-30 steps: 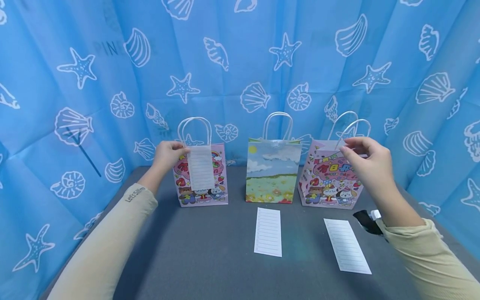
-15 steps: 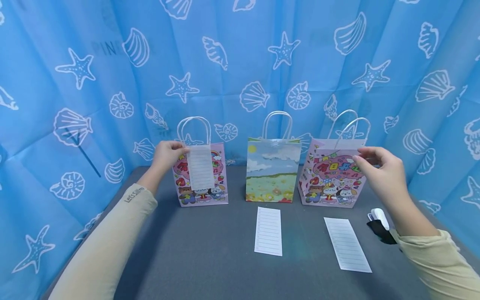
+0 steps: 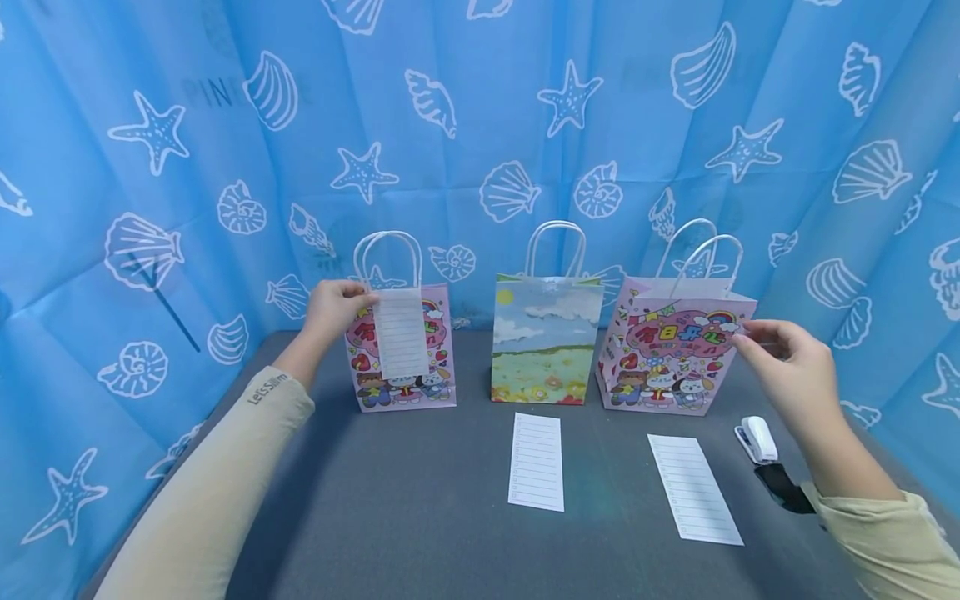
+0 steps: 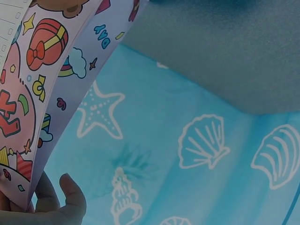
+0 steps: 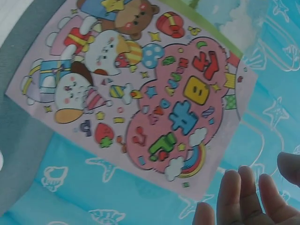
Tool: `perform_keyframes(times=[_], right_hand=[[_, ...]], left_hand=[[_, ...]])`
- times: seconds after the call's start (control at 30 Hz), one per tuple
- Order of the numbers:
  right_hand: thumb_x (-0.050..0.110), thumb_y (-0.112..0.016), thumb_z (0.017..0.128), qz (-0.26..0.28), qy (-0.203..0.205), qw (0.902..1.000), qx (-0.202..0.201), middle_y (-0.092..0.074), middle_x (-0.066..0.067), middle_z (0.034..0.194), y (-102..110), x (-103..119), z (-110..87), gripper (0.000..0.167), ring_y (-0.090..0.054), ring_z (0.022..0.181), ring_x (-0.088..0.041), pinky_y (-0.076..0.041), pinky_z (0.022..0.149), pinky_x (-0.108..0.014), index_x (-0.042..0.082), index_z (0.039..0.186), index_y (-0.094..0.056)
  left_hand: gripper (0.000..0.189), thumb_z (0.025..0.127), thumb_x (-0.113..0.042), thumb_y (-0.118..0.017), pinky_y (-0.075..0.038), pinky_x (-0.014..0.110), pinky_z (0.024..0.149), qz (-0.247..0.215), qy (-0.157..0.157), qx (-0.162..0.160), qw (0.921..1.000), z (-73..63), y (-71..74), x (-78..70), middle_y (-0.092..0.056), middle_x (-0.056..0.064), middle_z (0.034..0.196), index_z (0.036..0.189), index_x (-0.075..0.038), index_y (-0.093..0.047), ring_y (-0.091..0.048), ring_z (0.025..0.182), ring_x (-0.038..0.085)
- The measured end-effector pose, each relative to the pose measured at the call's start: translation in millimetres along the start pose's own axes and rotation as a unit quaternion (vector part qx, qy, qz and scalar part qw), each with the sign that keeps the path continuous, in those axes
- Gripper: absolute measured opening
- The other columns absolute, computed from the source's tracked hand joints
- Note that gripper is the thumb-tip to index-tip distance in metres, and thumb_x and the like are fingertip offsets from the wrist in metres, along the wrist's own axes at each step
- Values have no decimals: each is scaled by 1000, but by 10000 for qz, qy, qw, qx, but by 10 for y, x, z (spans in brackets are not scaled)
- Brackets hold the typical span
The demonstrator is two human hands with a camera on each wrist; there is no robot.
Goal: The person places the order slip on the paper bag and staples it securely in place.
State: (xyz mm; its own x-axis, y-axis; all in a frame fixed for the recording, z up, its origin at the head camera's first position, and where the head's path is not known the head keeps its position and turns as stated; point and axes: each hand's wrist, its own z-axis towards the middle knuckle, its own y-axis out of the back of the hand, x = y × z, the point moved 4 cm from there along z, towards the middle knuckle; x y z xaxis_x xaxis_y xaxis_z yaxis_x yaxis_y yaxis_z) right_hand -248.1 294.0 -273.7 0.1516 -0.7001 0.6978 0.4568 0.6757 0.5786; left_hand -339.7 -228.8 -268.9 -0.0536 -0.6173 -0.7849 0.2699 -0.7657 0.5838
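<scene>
My left hand (image 3: 335, 310) pinches a lined paper slip (image 3: 402, 337) against the upper left edge of a pink cartoon gift bag (image 3: 442, 392); the slip hangs down over the bag's front. In the left wrist view, fingers (image 4: 72, 197) show behind the bag's edge. My right hand (image 3: 801, 367) is beside the upper right edge of another pink gift bag (image 3: 663, 342), fingers loosely bent and holding nothing. The right wrist view shows its fingertips (image 5: 228, 180) apart from that bag. Both bags stand upright with white handles up.
Between the pink bags stands a gift bag with a meadow print (image 3: 546, 342). One lined slip (image 3: 536, 462) lies before it, another lined slip (image 3: 696, 490) before the right bag. A small white stapler (image 3: 759, 440) lies near my right forearm. A blue shell-print curtain (image 3: 465, 108) hangs behind.
My right hand has drawn away from the right bag's top, moving right and down, uncovering the bag's rainbow corner and the stapler. The left hand and its slip stay in place.
</scene>
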Motion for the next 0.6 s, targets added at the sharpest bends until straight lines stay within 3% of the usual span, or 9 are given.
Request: perform_keyframes(times=[0.47, 0.6], right_hand=[[35, -47, 102, -14, -862, 9958, 298, -48, -28, 130, -44, -375, -66, 56, -44, 94, -11, -37, 65, -16, -9, 136, -45], [37, -46, 102, 11, -1096, 9933, 361, -46, -30, 133, -58, -485, -94, 59, -46, 97, -21, -37, 66, -17, -10, 138, -42]], left_hand=[[30, 97, -21, -62, -49, 37, 79, 6, 34, -2, 10000, -19, 8, -6, -67, 21, 111, 115, 3, -68, -61, 95, 28], [31, 97, -21, -61, -49, 36, 80, -7, 62, 20, 10000, -27, 0, -13, -67, 21, 111, 115, 3, -68, -61, 95, 28]])
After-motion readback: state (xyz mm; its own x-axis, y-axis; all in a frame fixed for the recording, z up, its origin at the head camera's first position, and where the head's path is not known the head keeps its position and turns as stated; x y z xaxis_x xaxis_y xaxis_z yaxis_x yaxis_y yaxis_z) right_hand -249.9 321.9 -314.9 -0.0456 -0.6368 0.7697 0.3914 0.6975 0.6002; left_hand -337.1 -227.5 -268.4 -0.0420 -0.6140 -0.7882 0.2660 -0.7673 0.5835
